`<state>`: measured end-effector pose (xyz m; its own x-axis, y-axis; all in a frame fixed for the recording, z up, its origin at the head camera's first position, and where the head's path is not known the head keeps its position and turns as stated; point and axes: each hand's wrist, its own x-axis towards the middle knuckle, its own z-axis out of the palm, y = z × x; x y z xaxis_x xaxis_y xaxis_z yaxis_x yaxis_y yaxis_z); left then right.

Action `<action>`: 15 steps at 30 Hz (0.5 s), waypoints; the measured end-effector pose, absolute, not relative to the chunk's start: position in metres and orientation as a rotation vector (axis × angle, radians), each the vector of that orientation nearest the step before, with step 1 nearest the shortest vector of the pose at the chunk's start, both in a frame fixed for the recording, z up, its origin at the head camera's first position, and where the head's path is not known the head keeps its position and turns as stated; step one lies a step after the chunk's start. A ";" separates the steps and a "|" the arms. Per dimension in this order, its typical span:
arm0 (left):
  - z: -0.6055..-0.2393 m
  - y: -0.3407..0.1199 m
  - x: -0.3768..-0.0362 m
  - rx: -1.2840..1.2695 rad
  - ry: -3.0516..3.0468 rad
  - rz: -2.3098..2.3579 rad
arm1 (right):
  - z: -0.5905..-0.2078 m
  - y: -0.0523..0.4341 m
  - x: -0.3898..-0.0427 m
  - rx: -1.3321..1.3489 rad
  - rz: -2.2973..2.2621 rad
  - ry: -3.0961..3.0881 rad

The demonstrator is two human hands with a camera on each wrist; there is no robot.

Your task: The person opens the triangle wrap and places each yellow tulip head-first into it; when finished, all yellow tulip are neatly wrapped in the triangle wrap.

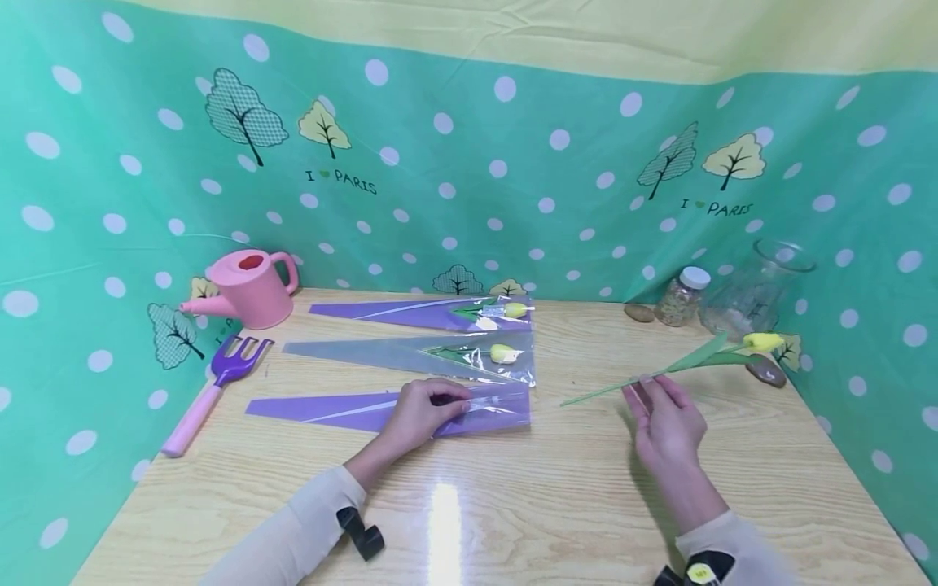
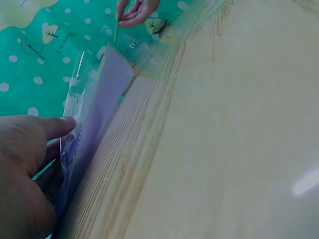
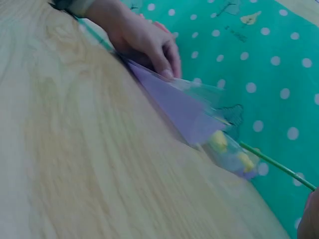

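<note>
My left hand pinches the clear film of the nearest purple flower sleeve, close to its wide right end. In the left wrist view, the thumb lies on the film and the sleeve's mouth stands partly raised. To the right, my right hand holds a yellow artificial tulip by its green stem. The bloom points right and the bare stem end points left towards the sleeve. Behind lie a grey sleeve and another purple sleeve, each with a yellow tulip inside.
A pink watering can and a purple-headed hand fork are on the left. At the back right stand a glass vase and a white-capped jar. Brown stones lie near them. Polka-dot cloth encloses the wooden table.
</note>
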<state>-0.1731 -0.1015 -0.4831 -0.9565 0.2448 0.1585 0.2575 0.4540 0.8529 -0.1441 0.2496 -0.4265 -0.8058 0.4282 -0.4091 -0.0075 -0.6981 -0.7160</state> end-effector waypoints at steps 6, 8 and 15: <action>-0.483 -0.101 -0.174 -0.467 -2.669 -1.570 | -0.444 0.215 -0.143 -0.820 2.551 -1.183; -0.483 -0.101 -0.174 -0.478 -2.665 -1.570 | -0.450 0.205 -0.142 -0.813 2.548 -1.213; -0.484 -0.101 -0.174 -0.468 -2.663 -1.582 | -0.462 0.179 -0.137 -0.807 2.526 -1.277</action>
